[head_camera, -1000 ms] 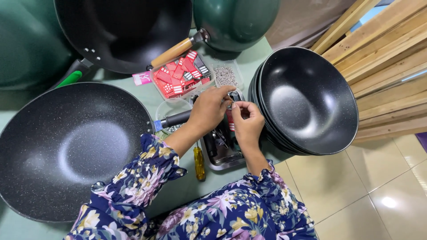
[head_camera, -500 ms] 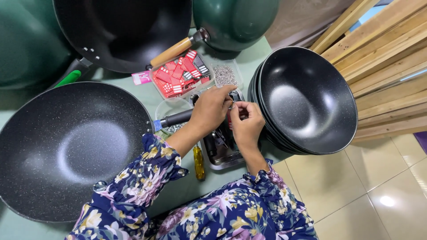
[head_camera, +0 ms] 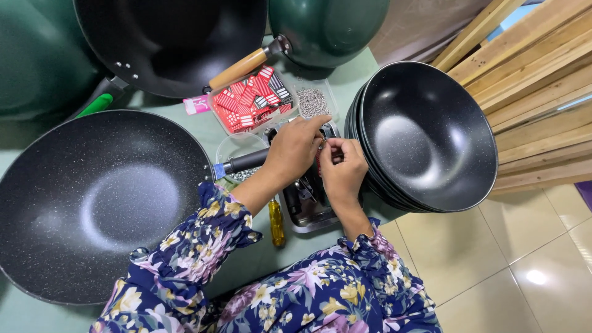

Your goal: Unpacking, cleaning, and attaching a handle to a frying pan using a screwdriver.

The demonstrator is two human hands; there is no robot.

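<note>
Steel, small and bright, is what both hands meet over at the centre of the frame: the left hand (head_camera: pixel 295 150) and the right hand (head_camera: pixel 343 171) have their fingertips drawn together on a tiny part, probably a screw or rivet, though it is too small to make out for sure. The left hand's fingers are pressed together and pointing toward the upper right; the right hand pinches with thumb and forefinger just beside them. Under the hands lies a shallow metal tray (head_camera: pixel 306 213) on the pale green counter (head_camera: pixel 246 262). Such a part would be light, hard and slippery, easy to drop, so a fingertip pinch across its shank suits it best. A clear tub of silvery fasteners (head_camera: pixel 313 101) sits just above the hands, with a clear tub of red and black packets (head_camera: pixel 253 98) to its left. The speckled black wok (head_camera: pixel 92 203) fills the left of the frame, its handle stub (head_camera: pixel 243 162) reaching under the left wrist; this is heavy and stiff, best held by the rim or stub. A stack of black woks (head_camera: pixel 425 135) stands at right, and a yellow-handled screwdriver (head_camera: pixel 276 221) lies below centre.
</note>
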